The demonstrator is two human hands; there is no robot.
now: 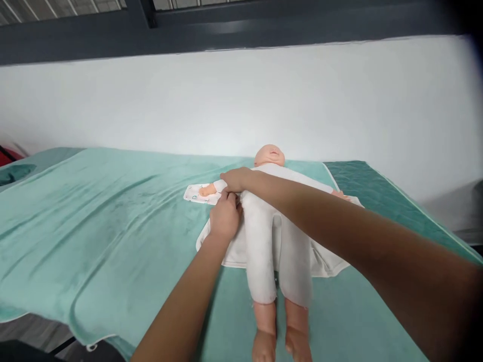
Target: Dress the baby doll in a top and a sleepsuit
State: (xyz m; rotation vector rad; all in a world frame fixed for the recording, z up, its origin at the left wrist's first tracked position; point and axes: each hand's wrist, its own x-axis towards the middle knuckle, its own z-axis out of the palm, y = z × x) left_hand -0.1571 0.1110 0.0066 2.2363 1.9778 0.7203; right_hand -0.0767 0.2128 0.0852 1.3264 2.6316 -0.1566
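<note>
A baby doll (260,241) with a white cloth body lies on its back, head away from me and feet toward me. Beneath it is a spread white garment (234,254), with a patterned sleeve (192,193) under the doll's arm on the left. My left hand (225,213) is closed at the doll's left-hand side, its fingers bent at the garment's edge. Just above it, my right hand (236,179) reaches across the doll and rests by the upper arm, its fingers curled. What the fingertips hold is hidden.
A green cloth (113,226) covers the table, with folds on the left. Behind the table stands a white wall (226,105) under a dark beam. A red object (8,155) shows at the far left.
</note>
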